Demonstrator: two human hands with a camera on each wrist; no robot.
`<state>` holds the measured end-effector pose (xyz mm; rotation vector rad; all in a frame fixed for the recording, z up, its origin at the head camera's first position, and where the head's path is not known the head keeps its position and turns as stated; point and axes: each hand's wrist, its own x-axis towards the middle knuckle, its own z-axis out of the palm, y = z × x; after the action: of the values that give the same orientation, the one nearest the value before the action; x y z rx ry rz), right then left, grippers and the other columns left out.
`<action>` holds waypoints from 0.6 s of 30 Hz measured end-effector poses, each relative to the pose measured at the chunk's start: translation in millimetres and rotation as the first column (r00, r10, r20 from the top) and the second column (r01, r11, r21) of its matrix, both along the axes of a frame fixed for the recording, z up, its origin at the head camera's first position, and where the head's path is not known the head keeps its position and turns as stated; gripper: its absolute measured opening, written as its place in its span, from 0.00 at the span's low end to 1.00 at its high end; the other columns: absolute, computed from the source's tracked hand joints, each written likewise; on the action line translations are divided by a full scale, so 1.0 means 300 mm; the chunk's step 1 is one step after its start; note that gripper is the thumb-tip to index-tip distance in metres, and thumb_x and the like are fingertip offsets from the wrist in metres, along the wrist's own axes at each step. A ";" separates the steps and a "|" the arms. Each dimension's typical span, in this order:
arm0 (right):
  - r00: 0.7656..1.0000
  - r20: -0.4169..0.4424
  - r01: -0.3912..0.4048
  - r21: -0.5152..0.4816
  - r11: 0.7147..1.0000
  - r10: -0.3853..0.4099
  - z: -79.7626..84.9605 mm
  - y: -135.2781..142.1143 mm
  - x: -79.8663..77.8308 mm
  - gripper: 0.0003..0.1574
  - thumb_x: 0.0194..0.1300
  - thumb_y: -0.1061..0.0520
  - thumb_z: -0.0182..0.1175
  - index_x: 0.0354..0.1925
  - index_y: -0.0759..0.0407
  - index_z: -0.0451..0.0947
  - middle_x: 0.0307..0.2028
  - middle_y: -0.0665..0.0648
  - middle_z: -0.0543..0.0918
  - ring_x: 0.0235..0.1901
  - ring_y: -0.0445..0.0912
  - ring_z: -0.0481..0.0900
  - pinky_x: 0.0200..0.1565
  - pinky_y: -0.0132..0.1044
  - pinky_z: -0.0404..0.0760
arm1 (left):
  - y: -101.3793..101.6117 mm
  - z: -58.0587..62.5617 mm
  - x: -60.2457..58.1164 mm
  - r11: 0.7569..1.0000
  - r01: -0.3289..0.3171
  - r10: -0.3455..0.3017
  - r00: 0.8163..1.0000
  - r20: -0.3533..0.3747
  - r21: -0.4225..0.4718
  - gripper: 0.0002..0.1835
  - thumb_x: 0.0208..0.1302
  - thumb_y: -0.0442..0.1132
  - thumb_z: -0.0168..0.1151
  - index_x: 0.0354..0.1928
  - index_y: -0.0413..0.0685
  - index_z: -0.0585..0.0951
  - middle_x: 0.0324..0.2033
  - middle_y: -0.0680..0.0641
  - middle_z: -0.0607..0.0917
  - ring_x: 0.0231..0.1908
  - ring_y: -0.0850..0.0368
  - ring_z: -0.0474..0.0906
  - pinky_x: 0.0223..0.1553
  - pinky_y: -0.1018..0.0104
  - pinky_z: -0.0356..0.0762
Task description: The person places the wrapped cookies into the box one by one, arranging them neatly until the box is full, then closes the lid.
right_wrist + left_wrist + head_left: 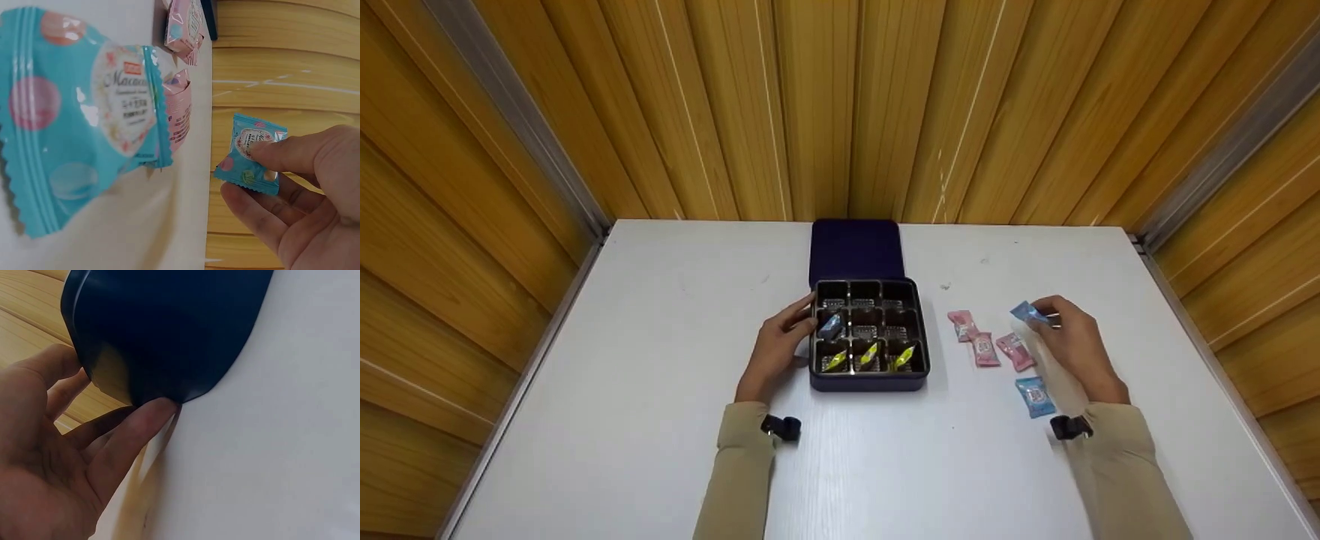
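Observation:
My left hand [774, 341] touches the left side of a dark blue tin box [868, 382]; thumb and fingertips rest along its wall. In the left wrist view, the thumb lies against the blue tin [174, 326] near its corner. My right hand [1076, 349] pinches a blue wrapped candy [256, 152] between thumb and fingers, raised over the table's right side. Inside the tin's black divided tray [866, 309], three yellow-green wrapped candies [868, 356] fill the front row. One dark blue wrapped piece [831, 327] sits in the middle row's left compartment.
Three pink wrapped candies [985, 350] lie right of the tin. Another blue wrapped candy [1036, 397] lies nearer the front, below the right hand. The tin's open lid [856, 250] extends toward the back. Wood-patterned walls [817, 112] surround the white table [660, 337].

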<state>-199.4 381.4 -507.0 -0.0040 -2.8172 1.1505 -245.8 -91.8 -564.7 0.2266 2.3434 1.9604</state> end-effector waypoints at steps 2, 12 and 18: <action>1.000 0.009 -0.014 -0.006 1.000 0.014 0.009 -0.009 -0.006 0.18 0.80 0.63 0.58 0.64 0.66 0.75 0.60 0.71 0.79 0.59 0.66 0.80 0.59 0.62 0.81 | 0.000 0.001 -0.002 1.000 -0.001 0.001 1.000 -0.004 -0.003 0.27 0.78 0.42 0.63 0.76 0.59 0.76 0.65 0.40 0.83 0.63 0.43 0.81 0.66 0.44 0.77; 0.996 -0.005 -0.088 0.045 0.995 0.089 0.024 -0.068 -0.039 0.18 0.76 0.68 0.61 0.62 0.67 0.75 0.58 0.71 0.80 0.58 0.67 0.81 0.62 0.64 0.79 | -0.003 -0.002 0.003 0.998 0.008 -0.010 0.999 0.041 0.055 0.28 0.77 0.43 0.64 0.76 0.60 0.76 0.67 0.39 0.80 0.64 0.39 0.79 0.34 0.48 0.91; 0.989 0.004 -0.150 0.055 0.987 0.150 0.034 -0.108 -0.057 0.18 0.75 0.68 0.63 0.61 0.66 0.76 0.57 0.69 0.81 0.58 0.66 0.81 0.62 0.62 0.80 | -0.007 0.001 0.001 0.999 0.001 -0.001 1.000 0.015 0.037 0.27 0.77 0.42 0.65 0.76 0.59 0.77 0.66 0.39 0.81 0.64 0.40 0.79 0.42 0.49 0.90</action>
<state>-216.7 349.2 -496.9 0.2155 -2.8905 1.0993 -245.5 -93.8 -564.4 0.2141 2.2985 1.9997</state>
